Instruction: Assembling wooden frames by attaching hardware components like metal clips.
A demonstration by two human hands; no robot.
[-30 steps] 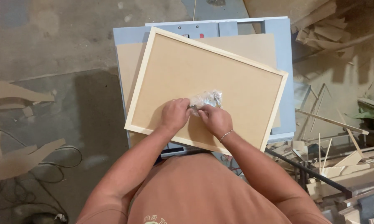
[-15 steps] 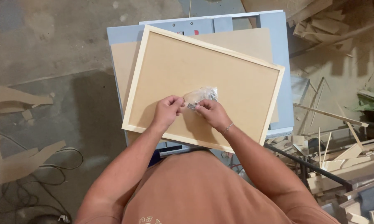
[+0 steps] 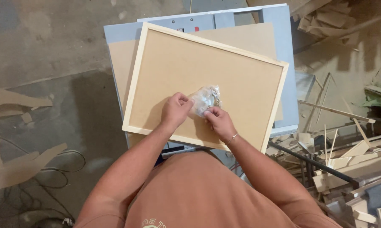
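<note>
A wooden frame with a brown backing board lies tilted on a grey-blue work table. On the board sits a small clear plastic bag with small metal pieces inside. My left hand pinches the bag's left side. My right hand grips its lower edge, a thin bracelet on that wrist. Both hands rest over the lower middle of the board.
A second brown sheet lies under the frame. Wood offcuts and thin sticks pile up at the right. Cardboard scraps and dark cables lie on the concrete floor at the left.
The hands and bag have stayed on the board's lower middle, with the fingers working at the bag. The camera view has shifted slightly.
</note>
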